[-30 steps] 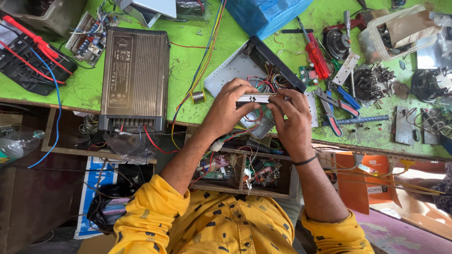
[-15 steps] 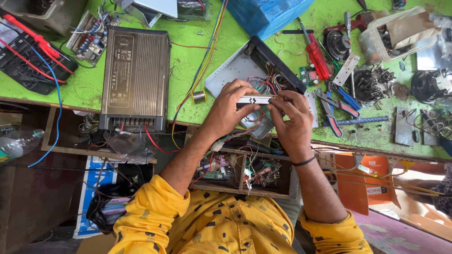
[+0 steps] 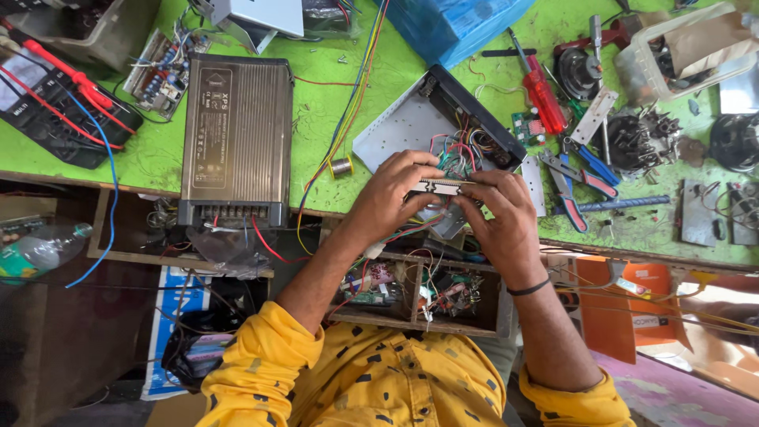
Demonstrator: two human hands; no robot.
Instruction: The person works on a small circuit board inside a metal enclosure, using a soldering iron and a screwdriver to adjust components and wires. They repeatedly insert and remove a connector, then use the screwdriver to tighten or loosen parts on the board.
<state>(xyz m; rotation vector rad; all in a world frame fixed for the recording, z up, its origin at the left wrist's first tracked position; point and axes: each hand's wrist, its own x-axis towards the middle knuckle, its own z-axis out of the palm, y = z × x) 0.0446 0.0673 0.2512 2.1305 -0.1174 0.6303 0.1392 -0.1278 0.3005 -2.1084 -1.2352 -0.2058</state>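
Note:
Both hands meet over the front edge of a green workbench [image 3: 332, 119]. My left hand [image 3: 391, 194] and my right hand [image 3: 502, 213] pinch the two ends of a small pale strip-shaped part [image 3: 437, 187] between fingertips. Right behind it lies an opened black device case [image 3: 466, 119] with a grey metal base plate and a tangle of coloured wires [image 3: 455, 150]. Whether the part is attached to those wires is hidden by my fingers.
A ribbed dark metal power supply box [image 3: 237, 138] lies to the left, a multimeter with red probes [image 3: 55, 99] farther left. A solder spool [image 3: 341, 166], red screwdriver [image 3: 541, 95], pliers [image 3: 581, 170] and loose parts lie right. A wooden drawer of components [image 3: 419, 289] sits below.

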